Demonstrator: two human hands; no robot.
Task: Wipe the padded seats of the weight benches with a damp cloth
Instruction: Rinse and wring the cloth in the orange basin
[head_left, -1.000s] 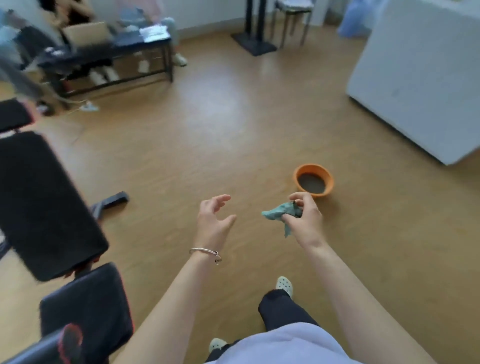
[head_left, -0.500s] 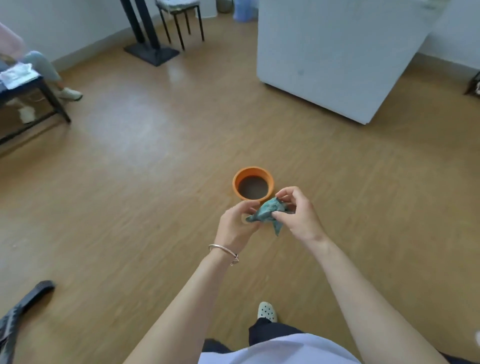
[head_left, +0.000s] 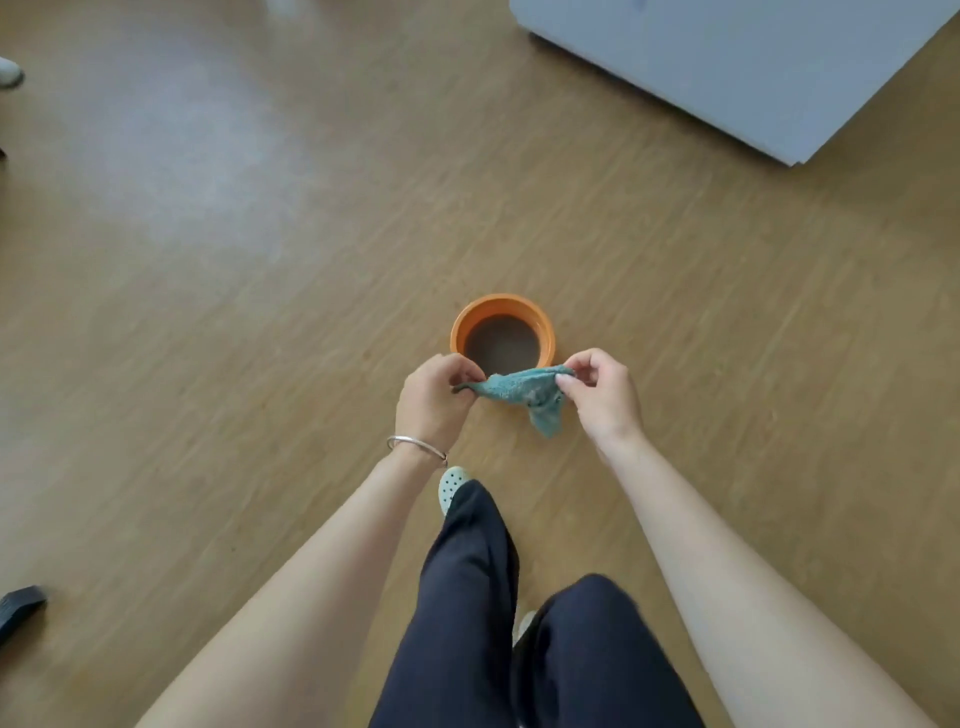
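A teal cloth (head_left: 522, 391) is stretched between both hands, in front of the near rim of the orange bowl (head_left: 503, 312) that stands on the wooden floor (head_left: 260, 312). The left hand (head_left: 434, 402) pinches the cloth's thin end, left of the bowl. The right hand (head_left: 602, 395) pinches the bunched end, right of the bowl, with a loose corner hanging below it.
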